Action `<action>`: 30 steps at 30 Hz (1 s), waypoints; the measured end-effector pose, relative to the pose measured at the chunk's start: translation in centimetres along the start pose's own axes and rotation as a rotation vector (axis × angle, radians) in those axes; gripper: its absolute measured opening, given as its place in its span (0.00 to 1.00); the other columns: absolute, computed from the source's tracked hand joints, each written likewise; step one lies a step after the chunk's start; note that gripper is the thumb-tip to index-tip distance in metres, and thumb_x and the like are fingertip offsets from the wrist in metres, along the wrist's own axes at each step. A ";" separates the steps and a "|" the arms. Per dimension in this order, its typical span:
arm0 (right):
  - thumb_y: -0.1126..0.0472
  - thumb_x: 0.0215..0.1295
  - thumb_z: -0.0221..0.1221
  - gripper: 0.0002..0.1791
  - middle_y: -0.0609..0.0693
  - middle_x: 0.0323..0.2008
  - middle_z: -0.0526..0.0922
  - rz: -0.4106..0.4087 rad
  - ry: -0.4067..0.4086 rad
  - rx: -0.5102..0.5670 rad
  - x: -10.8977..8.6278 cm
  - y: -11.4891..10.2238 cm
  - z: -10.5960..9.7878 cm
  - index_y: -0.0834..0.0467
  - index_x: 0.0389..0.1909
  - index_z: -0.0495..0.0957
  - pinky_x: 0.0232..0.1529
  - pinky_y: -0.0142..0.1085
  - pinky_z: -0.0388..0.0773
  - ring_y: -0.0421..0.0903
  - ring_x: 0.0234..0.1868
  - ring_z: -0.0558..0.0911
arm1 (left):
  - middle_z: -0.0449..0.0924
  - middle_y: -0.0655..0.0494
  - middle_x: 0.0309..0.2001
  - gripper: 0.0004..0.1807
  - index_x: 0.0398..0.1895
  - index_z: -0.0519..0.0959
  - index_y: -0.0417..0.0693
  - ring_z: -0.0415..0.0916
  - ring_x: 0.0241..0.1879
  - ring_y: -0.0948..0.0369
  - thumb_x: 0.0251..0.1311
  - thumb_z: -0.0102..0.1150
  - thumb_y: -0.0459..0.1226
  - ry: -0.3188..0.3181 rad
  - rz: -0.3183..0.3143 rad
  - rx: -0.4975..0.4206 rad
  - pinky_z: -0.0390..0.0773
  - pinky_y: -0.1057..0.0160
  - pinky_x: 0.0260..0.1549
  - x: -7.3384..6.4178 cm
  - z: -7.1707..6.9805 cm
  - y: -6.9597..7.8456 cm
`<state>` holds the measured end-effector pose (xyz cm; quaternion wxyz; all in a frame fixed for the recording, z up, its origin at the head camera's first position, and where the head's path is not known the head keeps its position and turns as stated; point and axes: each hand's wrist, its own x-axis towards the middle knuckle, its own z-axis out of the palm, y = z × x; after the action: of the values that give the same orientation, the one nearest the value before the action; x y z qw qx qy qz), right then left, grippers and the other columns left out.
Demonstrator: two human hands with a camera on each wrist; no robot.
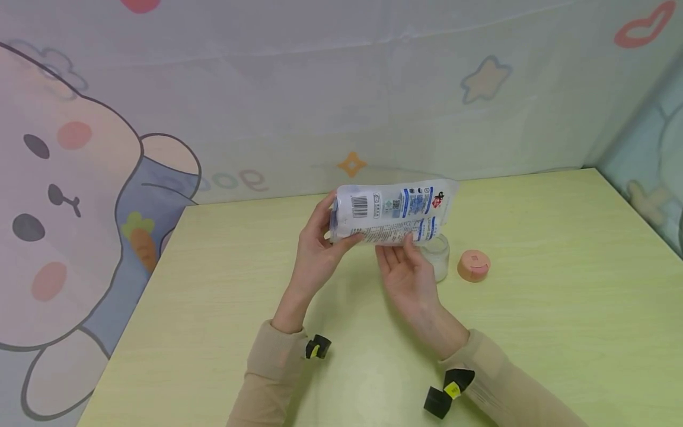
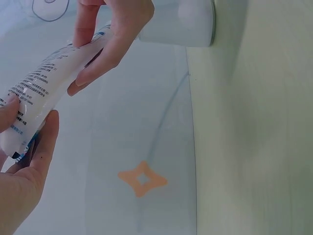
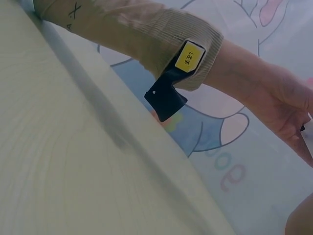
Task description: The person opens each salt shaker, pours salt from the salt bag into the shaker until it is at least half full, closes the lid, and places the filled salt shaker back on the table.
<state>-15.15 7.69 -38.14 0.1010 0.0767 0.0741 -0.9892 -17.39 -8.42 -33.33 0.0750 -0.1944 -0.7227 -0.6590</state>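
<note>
A white plastic pouch (image 1: 395, 212), printed with a barcode and blue and black text, is held up over the table, lying sideways. My left hand (image 1: 316, 249) grips its left end, thumb on the printed side. Lower along the pouch, my right hand (image 1: 411, 279) pinches the bottom edge, thumb in front and fingers behind. In the left wrist view the pouch (image 2: 36, 93) slants between both hands. Just behind the right hand stands a clear glass jar (image 1: 440, 261) without a lid, partly covered by the pouch and fingers. The right wrist view catches the left hand (image 3: 281, 103) at its right edge.
A round orange-pink lid (image 1: 474, 265) lies to the right of the jar. The pale yellow table (image 1: 560, 296) meets a printed cloth backdrop (image 1: 299, 118) at its back edge. Small black wrist mounts (image 1: 448, 391) sit on the beige sleeves.
</note>
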 end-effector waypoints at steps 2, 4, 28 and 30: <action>0.56 0.72 0.49 0.17 0.46 0.54 0.79 -0.001 0.001 -0.008 0.0 0.0 0.0 0.49 0.60 0.65 0.72 0.33 0.59 0.41 0.66 0.70 | 0.74 0.40 0.57 0.41 0.70 0.62 0.49 0.74 0.52 0.54 0.51 0.63 0.20 0.007 0.006 0.001 0.82 0.66 0.43 0.0 0.0 0.0; 0.56 0.72 0.49 0.17 0.46 0.54 0.79 0.001 0.001 -0.011 0.0 0.0 0.0 0.50 0.59 0.65 0.72 0.33 0.59 0.41 0.63 0.73 | 0.74 0.40 0.57 0.41 0.70 0.63 0.49 0.74 0.52 0.55 0.51 0.63 0.20 0.010 0.008 -0.002 0.82 0.66 0.43 0.0 0.0 0.0; 0.58 0.71 0.50 0.15 0.47 0.51 0.82 0.009 -0.016 0.054 0.0 -0.2 0.0 0.51 0.57 0.67 0.73 0.33 0.58 0.43 0.58 0.78 | 0.73 0.41 0.57 0.46 0.73 0.56 0.53 0.74 0.54 0.57 0.52 0.63 0.22 -0.005 -0.051 -0.088 0.81 0.67 0.43 0.0 0.1 0.0; 0.59 0.71 0.50 0.15 0.48 0.51 0.82 0.010 -0.016 0.060 0.0 -0.2 0.0 0.51 0.57 0.68 0.73 0.33 0.58 0.43 0.58 0.78 | 0.74 0.41 0.57 0.42 0.70 0.60 0.50 0.75 0.53 0.58 0.52 0.64 0.22 0.006 -0.068 -0.096 0.82 0.66 0.44 0.1 0.1 0.0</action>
<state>-15.20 7.84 -38.12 0.1044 0.0720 0.0433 -0.9910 -17.43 -8.35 -33.32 0.0454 -0.1709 -0.6964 -0.6956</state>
